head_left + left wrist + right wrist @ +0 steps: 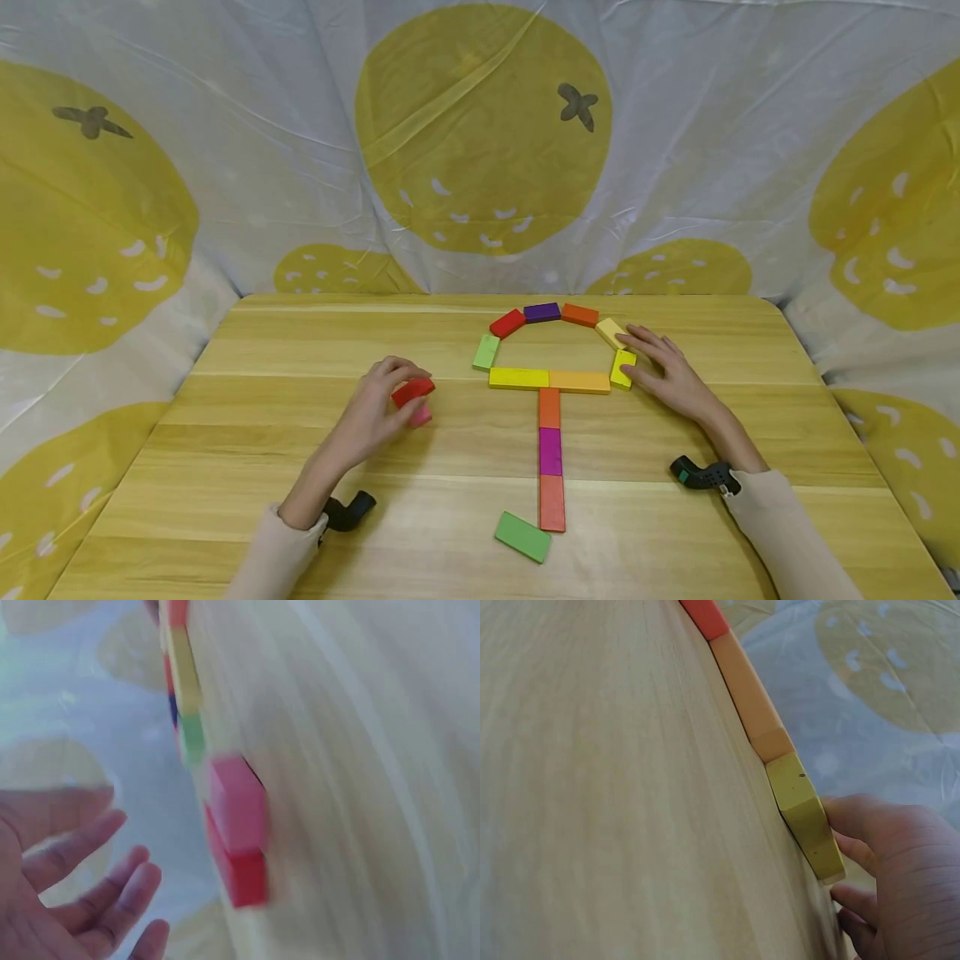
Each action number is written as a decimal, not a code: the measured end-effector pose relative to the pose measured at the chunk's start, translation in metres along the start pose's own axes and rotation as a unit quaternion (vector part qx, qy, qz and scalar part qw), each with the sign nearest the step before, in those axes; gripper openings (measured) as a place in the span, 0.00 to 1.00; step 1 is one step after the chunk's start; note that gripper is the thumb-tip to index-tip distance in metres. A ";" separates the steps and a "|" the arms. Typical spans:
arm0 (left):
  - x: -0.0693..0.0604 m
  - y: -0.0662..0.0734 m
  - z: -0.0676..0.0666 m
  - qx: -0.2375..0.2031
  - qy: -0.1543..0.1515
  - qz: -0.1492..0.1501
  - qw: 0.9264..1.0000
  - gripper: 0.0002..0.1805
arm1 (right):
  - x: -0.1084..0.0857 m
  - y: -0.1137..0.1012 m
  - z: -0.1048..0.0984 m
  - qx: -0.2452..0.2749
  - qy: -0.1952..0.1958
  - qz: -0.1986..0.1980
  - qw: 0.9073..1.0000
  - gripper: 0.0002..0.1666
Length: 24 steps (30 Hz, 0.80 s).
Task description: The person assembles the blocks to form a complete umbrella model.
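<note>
In the head view, my left hand (375, 404) is over a red block (412, 390) and a pink block (422, 416), thumb and fingers on either side. The left wrist view shows its fingers spread, apart from the pink block (238, 806) and the red block (244, 874), which sit side by side on the table. At the arch's right end my right hand (667, 375) touches a yellow block (622, 369) with the thumb. Its index finger rests at a pale yellow block (611, 333). The right wrist view shows the thumb against the yellow block's (806, 817) side.
The arch continues with orange (580, 315), purple (542, 312), red (507, 323) and light green (486, 352) blocks. Beneath runs a bar of yellow (519, 378) and light orange (579, 382) blocks, with a stem (551, 454) below. A green block (522, 537) lies slanted near the stem's foot.
</note>
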<state>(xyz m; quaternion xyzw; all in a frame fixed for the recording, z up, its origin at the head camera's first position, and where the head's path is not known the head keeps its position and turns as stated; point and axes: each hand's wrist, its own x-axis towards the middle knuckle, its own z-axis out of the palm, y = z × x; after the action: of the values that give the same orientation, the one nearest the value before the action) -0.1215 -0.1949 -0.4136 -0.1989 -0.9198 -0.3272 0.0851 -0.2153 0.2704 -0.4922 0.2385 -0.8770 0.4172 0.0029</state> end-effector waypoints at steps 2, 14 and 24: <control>0.000 -0.011 -0.003 -0.003 0.004 -0.027 1.000 0.16 | 0.000 0.000 0.000 0.001 0.000 0.000 1.000 0.33; 0.000 -0.041 -0.006 -0.082 -0.054 -0.094 0.991 0.24 | 0.000 0.001 0.000 0.001 -0.003 0.001 1.000 0.33; 0.004 -0.044 -0.003 -0.091 -0.081 -0.103 0.987 0.26 | 0.000 -0.001 -0.001 0.000 -0.004 0.000 1.000 0.33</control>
<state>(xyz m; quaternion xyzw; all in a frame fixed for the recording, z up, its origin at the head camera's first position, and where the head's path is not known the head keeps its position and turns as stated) -0.1433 -0.2267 -0.4347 -0.1357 -0.9055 -0.3998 -0.0426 -0.2151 0.2703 -0.4913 0.2401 -0.8771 0.4159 -0.0001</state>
